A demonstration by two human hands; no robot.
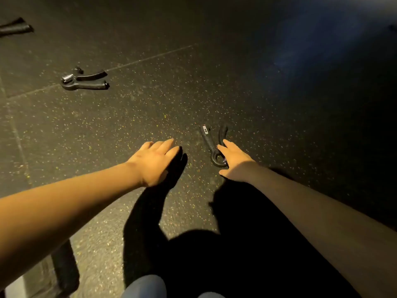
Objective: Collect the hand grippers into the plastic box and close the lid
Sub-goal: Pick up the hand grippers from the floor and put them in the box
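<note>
A black hand gripper (208,141) lies on the dark speckled floor in the middle of the view, handles pointing away from me. My right hand (235,162) reaches over its looped spring end, fingers straight and touching the near handle. My left hand (155,161) hovers flat to the left of it, fingers straight, holding nothing. A second hand gripper (84,80) with a metal spring lies farther off at the left. A third hand gripper (15,28) shows partly at the top left edge. The plastic box is not in view.
The speckled rubber floor (257,93) has tile seams running across at the left. A dark upright bar (64,267) stands by a pale surface at the bottom left. My knees in blue jeans (146,286) show at the bottom edge.
</note>
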